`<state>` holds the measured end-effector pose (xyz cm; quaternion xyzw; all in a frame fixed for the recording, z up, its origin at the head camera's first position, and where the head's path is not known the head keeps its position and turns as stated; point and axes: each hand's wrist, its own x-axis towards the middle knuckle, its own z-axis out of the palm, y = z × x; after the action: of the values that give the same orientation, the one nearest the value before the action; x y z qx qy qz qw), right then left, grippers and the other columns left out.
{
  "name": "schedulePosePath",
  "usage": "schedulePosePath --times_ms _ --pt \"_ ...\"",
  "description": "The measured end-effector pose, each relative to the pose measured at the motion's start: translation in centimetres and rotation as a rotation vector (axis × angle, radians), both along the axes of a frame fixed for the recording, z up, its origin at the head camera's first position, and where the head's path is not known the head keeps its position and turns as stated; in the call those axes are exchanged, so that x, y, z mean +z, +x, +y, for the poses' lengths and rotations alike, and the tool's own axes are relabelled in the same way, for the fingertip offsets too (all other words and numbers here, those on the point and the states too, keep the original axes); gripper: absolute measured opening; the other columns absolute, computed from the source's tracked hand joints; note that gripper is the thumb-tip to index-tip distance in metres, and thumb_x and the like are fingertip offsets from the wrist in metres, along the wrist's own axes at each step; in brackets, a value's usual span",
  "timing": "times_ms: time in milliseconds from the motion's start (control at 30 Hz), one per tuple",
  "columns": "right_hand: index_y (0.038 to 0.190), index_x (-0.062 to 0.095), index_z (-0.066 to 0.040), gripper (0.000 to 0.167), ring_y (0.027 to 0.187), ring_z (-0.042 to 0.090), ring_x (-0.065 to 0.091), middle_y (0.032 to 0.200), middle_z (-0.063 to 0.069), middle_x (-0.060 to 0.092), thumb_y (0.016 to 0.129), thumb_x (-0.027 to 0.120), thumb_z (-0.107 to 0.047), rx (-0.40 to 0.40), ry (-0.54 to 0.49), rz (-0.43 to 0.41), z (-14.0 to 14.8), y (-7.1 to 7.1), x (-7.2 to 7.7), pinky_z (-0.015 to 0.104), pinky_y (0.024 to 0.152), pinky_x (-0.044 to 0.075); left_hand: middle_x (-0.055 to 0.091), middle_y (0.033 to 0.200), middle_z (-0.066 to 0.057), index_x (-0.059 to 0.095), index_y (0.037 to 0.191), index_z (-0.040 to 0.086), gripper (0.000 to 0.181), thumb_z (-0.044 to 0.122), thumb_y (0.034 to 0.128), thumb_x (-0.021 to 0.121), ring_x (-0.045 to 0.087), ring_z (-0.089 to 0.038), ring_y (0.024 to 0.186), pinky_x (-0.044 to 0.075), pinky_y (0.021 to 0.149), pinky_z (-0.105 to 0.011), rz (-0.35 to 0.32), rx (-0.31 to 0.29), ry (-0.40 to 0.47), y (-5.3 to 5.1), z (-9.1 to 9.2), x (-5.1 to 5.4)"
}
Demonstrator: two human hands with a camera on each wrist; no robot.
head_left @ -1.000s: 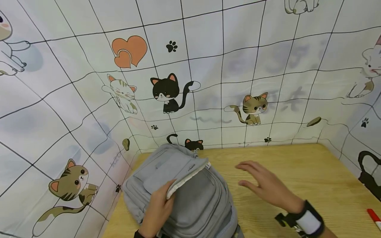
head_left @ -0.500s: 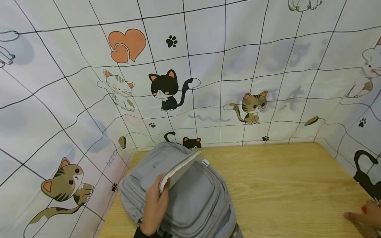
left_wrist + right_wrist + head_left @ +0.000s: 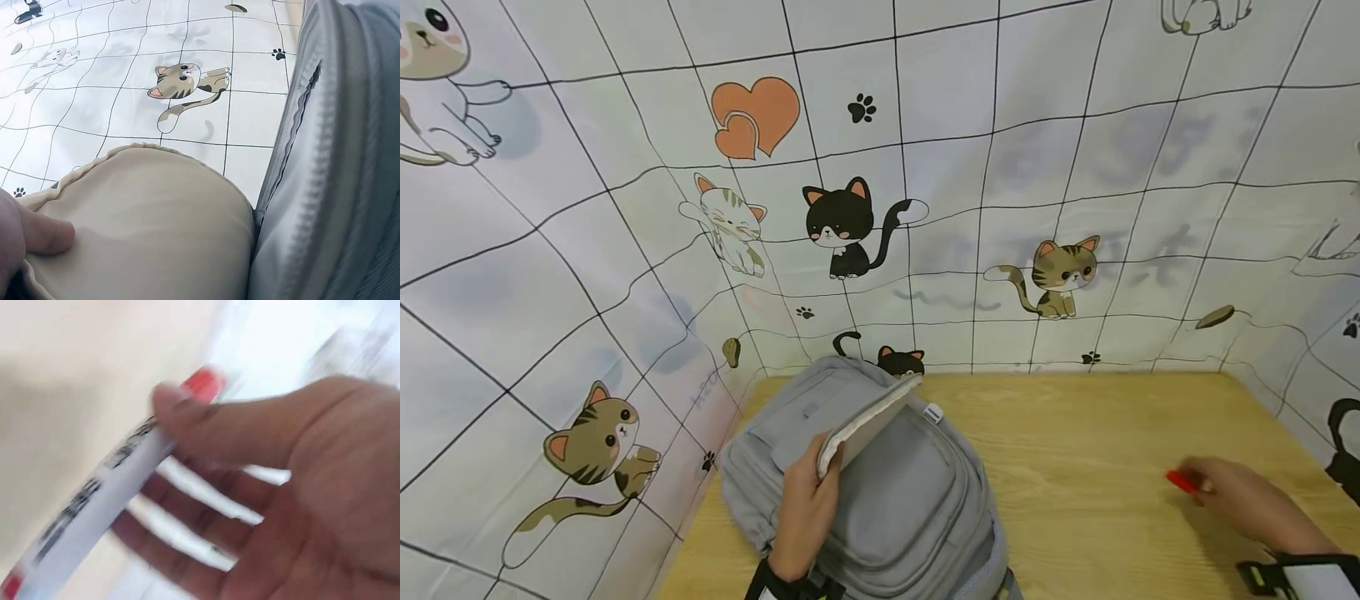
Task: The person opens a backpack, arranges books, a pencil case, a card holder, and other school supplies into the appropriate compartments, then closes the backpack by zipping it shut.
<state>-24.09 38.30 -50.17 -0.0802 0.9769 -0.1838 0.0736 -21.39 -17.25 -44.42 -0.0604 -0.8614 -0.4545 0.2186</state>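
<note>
A grey backpack [image 3: 917, 500] lies on the table, its front pocket flap [image 3: 871, 419] lifted. My left hand [image 3: 805, 512] pinches the flap's edge between thumb and fingers. In the left wrist view the flap's pale lining [image 3: 162, 219] fills the lower middle, with one fingertip [image 3: 53, 236] against it. Over the table's right side, my right hand [image 3: 1243, 500] holds a white marker with red ends, of which only a red end [image 3: 1182, 481] shows from the head. The right wrist view, blurred, shows the marker [image 3: 106, 494] between thumb and fingers, black print along its barrel.
The wooden table [image 3: 1090, 433] extends right of the backpack. Behind and to the left hangs a white gridded sheet [image 3: 955, 192] printed with cats. A zipper [image 3: 300, 131] runs along the backpack's side in the left wrist view.
My right hand went from beside the backpack to the far right, took hold of the marker, and has come back leftward with it. The left hand has tilted the flap further up.
</note>
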Motion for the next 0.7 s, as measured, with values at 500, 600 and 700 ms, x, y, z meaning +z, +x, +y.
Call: schedulePosePath --times_ms 500,600,700 --pt "0.118 0.075 -0.022 0.029 0.115 0.008 0.068 0.122 -0.007 0.073 0.092 0.079 -0.010 1.063 -0.086 0.933 -34.9 -5.3 2.8 0.021 0.093 0.056 0.079 0.114 -0.004 0.073 0.121 0.018 0.020 0.028 0.1105 0.060 0.075 -0.019 0.100 0.058 0.082 -0.034 0.061 0.021 0.025 -0.6 0.3 0.7" --pt "0.125 0.074 -0.022 0.030 0.121 0.011 0.068 0.128 -0.005 0.072 0.096 0.076 -0.014 1.017 -0.037 0.902 -36.8 -5.6 1.2 0.023 0.099 0.056 0.079 0.115 -0.005 0.073 0.122 0.018 0.019 0.027 0.1104 0.060 0.076 -0.019 0.103 0.060 0.084 -0.036 0.071 0.015 0.009 -0.6 0.5 0.8" --pt "0.128 0.072 -0.021 0.028 0.121 0.013 0.069 0.129 -0.002 0.072 0.100 0.072 -0.016 0.961 0.017 0.856 -37.5 -5.8 0.5 0.024 0.098 0.056 0.079 0.117 -0.005 0.073 0.123 0.018 0.019 0.026 0.1101 0.061 0.077 -0.020 0.106 0.061 0.087 -0.039 0.059 0.000 0.014 -0.6 0.7 0.8"
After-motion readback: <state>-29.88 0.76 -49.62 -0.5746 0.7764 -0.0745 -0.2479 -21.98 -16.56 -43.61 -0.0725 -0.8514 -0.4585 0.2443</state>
